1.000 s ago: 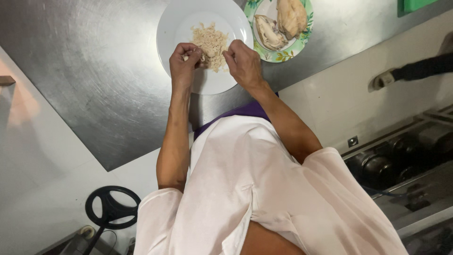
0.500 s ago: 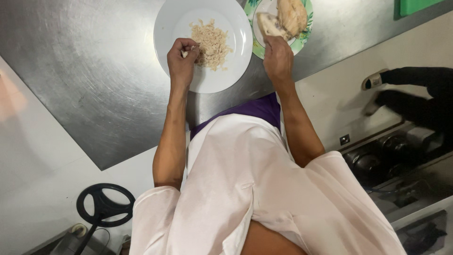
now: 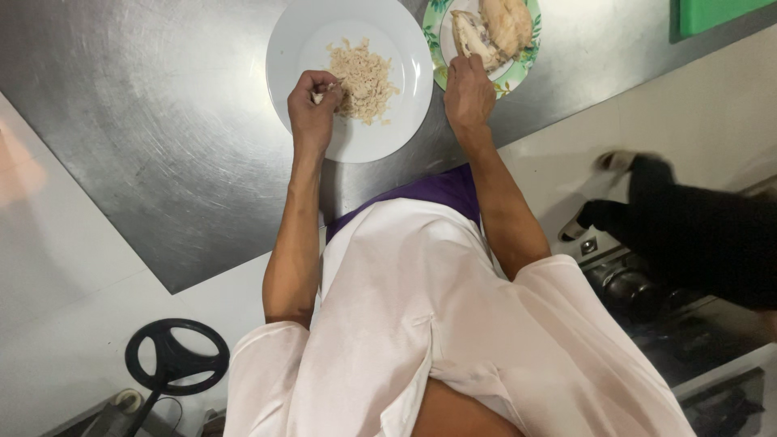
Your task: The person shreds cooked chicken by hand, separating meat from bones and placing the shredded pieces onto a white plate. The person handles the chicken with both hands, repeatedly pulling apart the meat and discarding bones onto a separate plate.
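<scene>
In the head view, a white plate (image 3: pixel 350 77) is seen on the steel counter (image 3: pixel 146 121), with a heap of shredded chicken (image 3: pixel 364 77) lying on it. The left hand (image 3: pixel 314 109) is curled over the plate's near-left part, a small shred pinched in its fingers beside the heap. Just right of the white plate sits a leaf-patterned plate (image 3: pixel 518 69) bearing cooked chicken pieces (image 3: pixel 494 32); these are grasped by the right hand (image 3: pixel 469 93).
</scene>
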